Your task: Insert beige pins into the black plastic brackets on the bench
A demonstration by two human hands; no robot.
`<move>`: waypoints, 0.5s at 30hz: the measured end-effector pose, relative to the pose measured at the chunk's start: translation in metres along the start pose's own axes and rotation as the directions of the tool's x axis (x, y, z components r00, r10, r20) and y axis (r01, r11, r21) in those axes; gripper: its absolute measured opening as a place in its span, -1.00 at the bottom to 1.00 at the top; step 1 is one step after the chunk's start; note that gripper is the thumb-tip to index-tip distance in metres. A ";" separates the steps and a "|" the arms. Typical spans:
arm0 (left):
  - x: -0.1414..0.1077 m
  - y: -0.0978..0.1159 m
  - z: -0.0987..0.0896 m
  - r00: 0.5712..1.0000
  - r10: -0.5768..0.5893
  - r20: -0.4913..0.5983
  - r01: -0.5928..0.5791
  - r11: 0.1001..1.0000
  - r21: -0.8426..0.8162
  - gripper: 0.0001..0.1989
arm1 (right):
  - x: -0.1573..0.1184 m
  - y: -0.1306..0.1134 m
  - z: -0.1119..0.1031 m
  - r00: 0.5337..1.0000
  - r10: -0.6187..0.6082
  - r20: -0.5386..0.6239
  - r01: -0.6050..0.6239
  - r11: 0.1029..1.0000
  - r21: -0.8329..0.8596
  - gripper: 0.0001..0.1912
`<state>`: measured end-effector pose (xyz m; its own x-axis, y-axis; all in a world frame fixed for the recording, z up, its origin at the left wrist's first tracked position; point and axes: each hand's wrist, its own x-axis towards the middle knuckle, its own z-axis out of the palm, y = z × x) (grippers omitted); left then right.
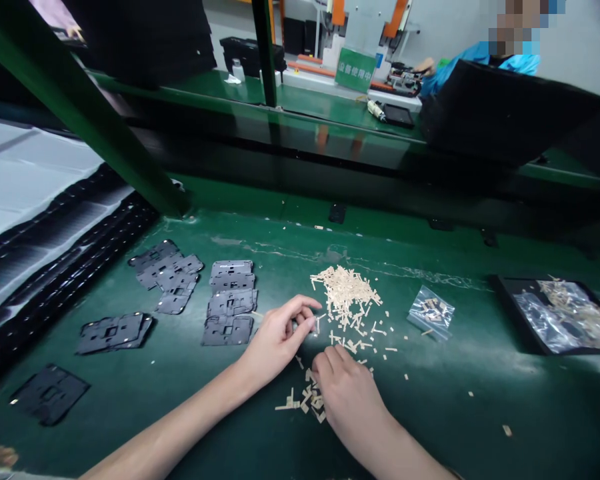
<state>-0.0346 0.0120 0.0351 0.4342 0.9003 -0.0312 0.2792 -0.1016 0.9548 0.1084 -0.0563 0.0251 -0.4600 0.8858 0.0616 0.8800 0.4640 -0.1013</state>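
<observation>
Right hand [347,388] hides its fingertips (whether they pinch anything is unclear); right edge crops the black tray [511,308].

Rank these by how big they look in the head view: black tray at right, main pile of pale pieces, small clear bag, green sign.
1. Black tray
2. Main pile of pale pieces
3. Small clear bag and green sign: too alike to rank; the sign stands farther back.
</observation>
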 end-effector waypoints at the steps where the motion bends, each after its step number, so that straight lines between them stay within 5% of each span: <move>1: 0.000 0.000 0.001 1.000 -0.002 0.001 0.002 1.000 0.004 -0.81 | 0.000 0.004 -0.002 1.000 0.010 0.007 -0.011 0.998 0.054 -0.86; 8: -0.002 0.003 0.010 0.998 -0.036 0.059 0.035 0.999 0.013 -0.81 | 0.003 0.036 -0.010 0.973 0.206 -0.105 -0.162 0.932 0.325 -0.86; 15: -0.002 -0.002 0.012 0.999 0.015 0.052 -0.024 0.984 0.178 -0.82 | 0.003 0.040 -0.009 0.964 0.232 -0.127 -0.181 0.929 0.324 -0.87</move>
<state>-0.0259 0.0060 0.0298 0.4827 0.8752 -0.0320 0.4166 -0.1974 0.8874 0.1432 -0.0354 0.0303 -0.2241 0.9611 0.1616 0.8623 0.2728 -0.4267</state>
